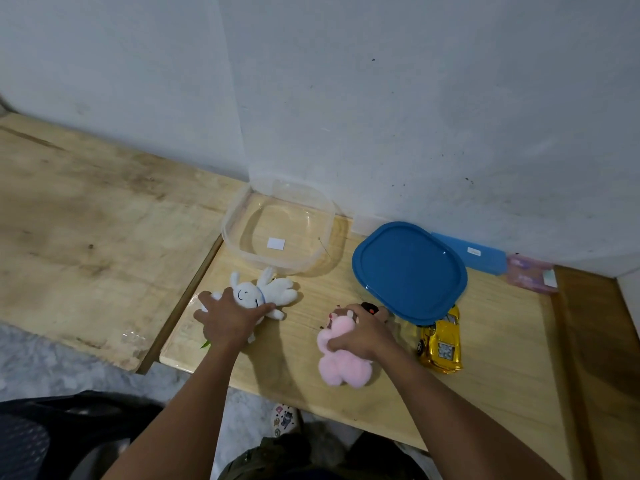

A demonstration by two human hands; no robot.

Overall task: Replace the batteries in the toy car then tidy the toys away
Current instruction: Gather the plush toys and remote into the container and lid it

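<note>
On the wooden table, my left hand grips a white plush rabbit lying near the left edge. My right hand holds a pink plush toy by its upper body. A small black and red object shows just beyond my right fingers. The gold toy car lies on its side to the right, partly under the rim of the blue lid. The clear plastic container stands open behind the white rabbit, with nothing inside but a white label.
A blue flat box and a pink packet lie by the wall at the back right. A lower wooden board extends to the left of the table. A dark chair sits at the bottom left.
</note>
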